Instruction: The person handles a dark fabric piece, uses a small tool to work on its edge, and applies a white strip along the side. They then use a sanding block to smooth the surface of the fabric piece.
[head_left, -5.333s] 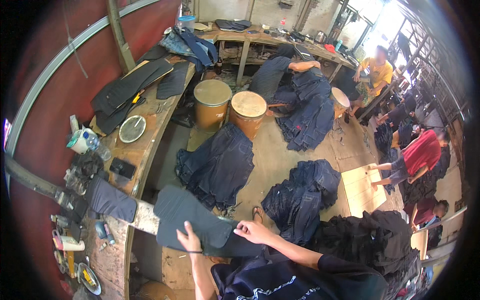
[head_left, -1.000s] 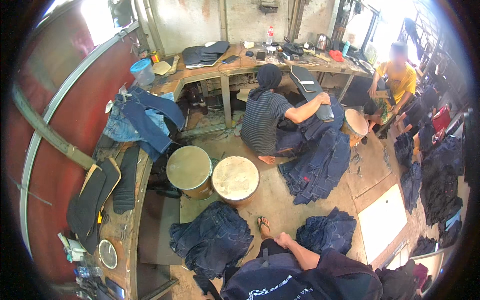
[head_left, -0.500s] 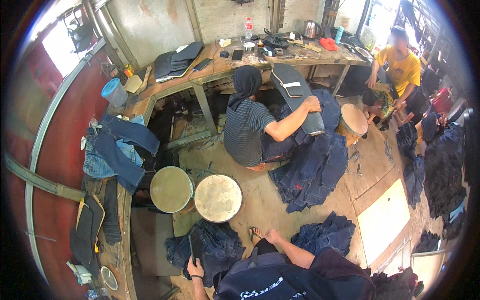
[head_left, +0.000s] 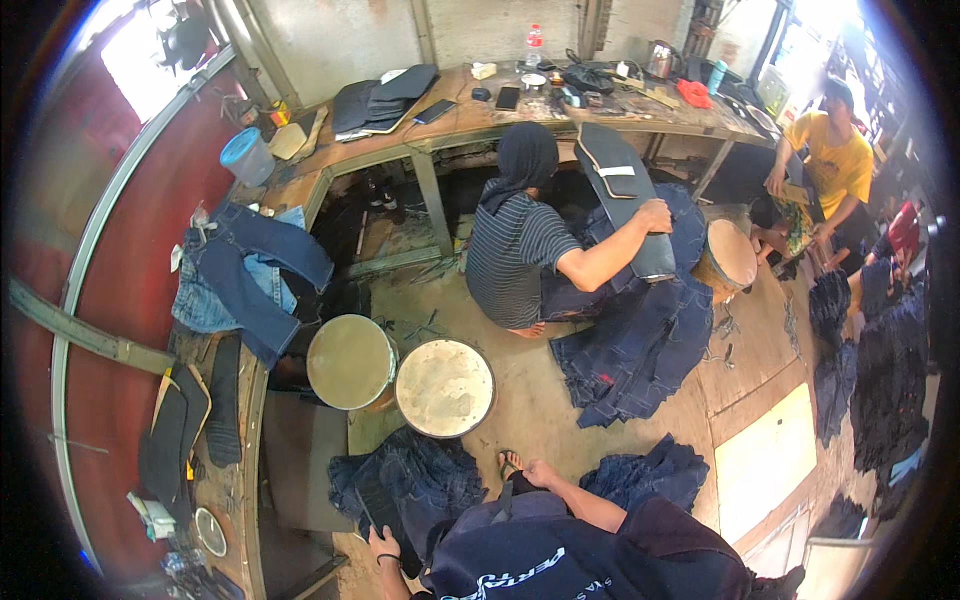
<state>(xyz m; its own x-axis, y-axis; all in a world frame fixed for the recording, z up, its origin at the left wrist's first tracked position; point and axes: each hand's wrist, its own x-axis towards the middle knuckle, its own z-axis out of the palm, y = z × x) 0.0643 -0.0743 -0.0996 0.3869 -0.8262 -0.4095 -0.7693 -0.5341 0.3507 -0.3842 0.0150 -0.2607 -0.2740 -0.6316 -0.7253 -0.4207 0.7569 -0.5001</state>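
Observation:
At the bottom edge my left hand, with a dark band on its wrist, grips the lower end of a dark flat panel. The panel lies against a crumpled pile of dark blue jeans on the floor in front of me. My right hand is out of sight behind my dark blue shirt. My bent leg and sandalled foot reach toward the jeans pile.
Two round drum tops stand just beyond the pile. A seated person in a striped shirt holds a dark board over more jeans. Another person in yellow sits far right. A cluttered wooden workbench runs along the walls.
Five seconds ago both my hands pressed a dark panel on the left bench. The view has since swung toward the room. Now my left hand holds a panel at the floor pile.

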